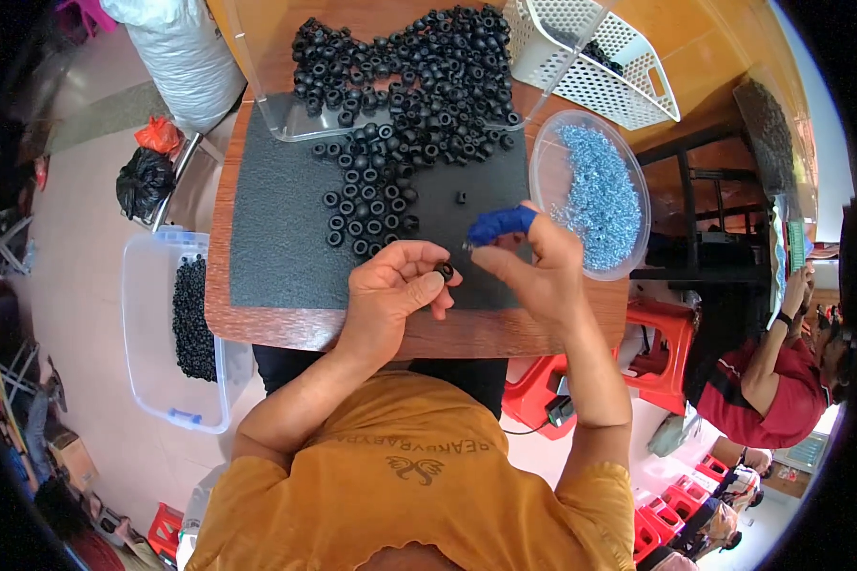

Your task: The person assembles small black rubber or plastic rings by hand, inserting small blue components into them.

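Observation:
My left hand [383,293] is closed, pinching one small black ring-shaped part [444,270] between thumb and fingertips, its hole showing. To its right my right hand [548,276] is raised with thumb and index finger brought together; a blue wrap [501,226] covers the index finger. A tiny shiny piece [468,246] shows at those fingertips, too small to name. Beyond both hands, many loose black ring-shaped parts [376,181] lie on a dark grey mat [281,224]. A single black part [462,197] stands apart from them, close to the blue wrap.
A clear round tub [644,224] of small shiny blue pieces [600,190] stands at the table's right. Behind it is a white perforated basket [543,52]. A clear bin [148,324] with black parts sits left, below table height. Red stools [671,357] stand right; a person [767,390] works beyond.

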The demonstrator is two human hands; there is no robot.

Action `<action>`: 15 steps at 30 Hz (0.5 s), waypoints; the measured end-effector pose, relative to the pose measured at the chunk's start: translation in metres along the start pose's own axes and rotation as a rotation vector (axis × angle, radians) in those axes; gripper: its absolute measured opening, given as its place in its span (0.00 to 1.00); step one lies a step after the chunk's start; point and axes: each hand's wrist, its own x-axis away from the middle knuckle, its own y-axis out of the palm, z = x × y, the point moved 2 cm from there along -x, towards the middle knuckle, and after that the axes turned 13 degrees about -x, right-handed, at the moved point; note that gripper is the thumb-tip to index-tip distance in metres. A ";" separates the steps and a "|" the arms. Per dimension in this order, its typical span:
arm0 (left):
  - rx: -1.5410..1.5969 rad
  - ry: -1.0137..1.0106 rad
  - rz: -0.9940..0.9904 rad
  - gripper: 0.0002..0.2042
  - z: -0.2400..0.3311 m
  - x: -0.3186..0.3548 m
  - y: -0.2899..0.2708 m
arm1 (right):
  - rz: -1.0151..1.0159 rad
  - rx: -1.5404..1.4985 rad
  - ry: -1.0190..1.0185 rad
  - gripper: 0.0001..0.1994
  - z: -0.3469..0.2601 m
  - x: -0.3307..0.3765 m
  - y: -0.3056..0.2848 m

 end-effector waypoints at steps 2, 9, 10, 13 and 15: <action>-0.050 0.019 0.001 0.09 -0.001 0.000 0.002 | -0.112 -0.045 0.009 0.09 -0.009 0.005 -0.001; -0.118 0.023 -0.005 0.10 -0.002 0.002 0.006 | -0.131 -0.101 0.098 0.07 0.002 0.014 0.003; -0.131 0.040 -0.001 0.10 -0.002 0.003 0.006 | -0.124 -0.128 0.162 0.07 0.003 0.014 0.004; -0.152 0.063 0.004 0.10 -0.003 0.004 0.004 | -0.105 -0.204 0.256 0.08 0.005 0.014 0.007; -0.159 0.070 0.003 0.10 -0.003 0.004 0.005 | -0.091 -0.250 0.287 0.09 0.008 0.014 0.009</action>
